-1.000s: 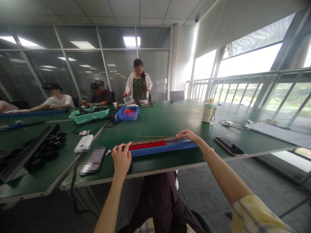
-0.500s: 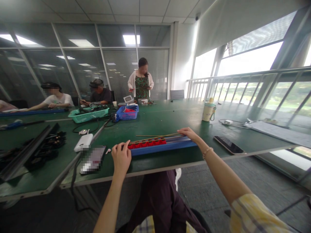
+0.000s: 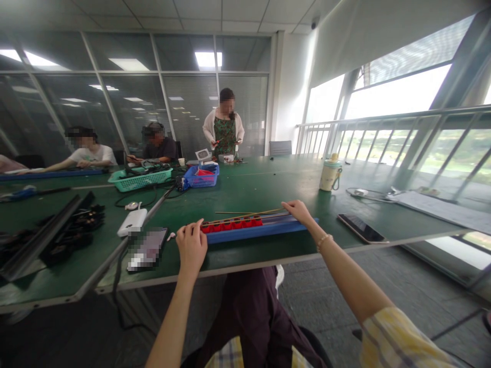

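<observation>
A long blue channel (image 3: 253, 234) lies along the near edge of the table. Several red pieces (image 3: 233, 224) sit in a row in its left half. My left hand (image 3: 192, 249) is closed round the channel's left end, its fingertips by the first red piece and the rod's left end. My right hand (image 3: 299, 210) pinches the right end of a thin yellowish rod (image 3: 265, 211), slightly above the channel. The rod slants over the red pieces. Behind it, a second thin rod (image 3: 230, 212) lies on the table.
Left of the channel are a phone (image 3: 148, 249), a white power bank (image 3: 132, 223) and an earbud (image 3: 171, 236). Another phone (image 3: 362, 228) and a bottle (image 3: 330, 175) stand right. Green (image 3: 140, 180) and blue (image 3: 201, 177) baskets are farther back. Several people are across the table.
My right hand has shifted slightly right and lifted off the channel, raising the rod's right end. My left hand stays at the channel's left end.
</observation>
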`<state>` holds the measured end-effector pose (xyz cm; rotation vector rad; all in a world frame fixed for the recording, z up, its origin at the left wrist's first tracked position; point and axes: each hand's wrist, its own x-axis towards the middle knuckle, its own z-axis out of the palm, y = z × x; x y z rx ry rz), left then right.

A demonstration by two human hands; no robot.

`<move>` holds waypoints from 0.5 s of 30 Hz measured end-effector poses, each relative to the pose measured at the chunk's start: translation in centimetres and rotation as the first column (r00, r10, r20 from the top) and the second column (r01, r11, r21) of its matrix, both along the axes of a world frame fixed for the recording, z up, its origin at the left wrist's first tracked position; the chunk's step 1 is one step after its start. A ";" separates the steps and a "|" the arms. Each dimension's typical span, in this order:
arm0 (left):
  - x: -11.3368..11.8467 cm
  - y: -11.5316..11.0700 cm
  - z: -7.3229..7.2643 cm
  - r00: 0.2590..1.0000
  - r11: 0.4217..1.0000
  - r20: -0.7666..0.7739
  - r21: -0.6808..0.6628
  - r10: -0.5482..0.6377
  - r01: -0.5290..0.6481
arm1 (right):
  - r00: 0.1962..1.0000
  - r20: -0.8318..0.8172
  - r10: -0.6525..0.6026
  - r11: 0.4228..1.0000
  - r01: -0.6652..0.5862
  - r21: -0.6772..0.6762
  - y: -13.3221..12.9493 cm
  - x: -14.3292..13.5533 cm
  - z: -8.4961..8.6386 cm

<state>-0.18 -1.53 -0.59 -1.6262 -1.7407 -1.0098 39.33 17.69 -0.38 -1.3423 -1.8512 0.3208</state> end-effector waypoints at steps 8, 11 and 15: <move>0.2 -0.4 0.3 1.000 0.999 0.004 -0.039 -0.002 0.002 | 0.983 -0.015 -0.181 0.979 0.181 0.089 0.4 0.2 -0.5; 0.2 -0.5 0.3 1.000 0.999 0.010 -0.053 -0.005 0.005 | 0.978 -0.028 -0.205 0.976 0.206 0.073 0.5 0.4 -0.3; 0.2 -0.5 0.3 1.000 0.998 0.016 -0.054 -0.012 0.013 | 0.974 -0.054 -0.219 0.974 0.221 0.038 0.6 0.6 -0.1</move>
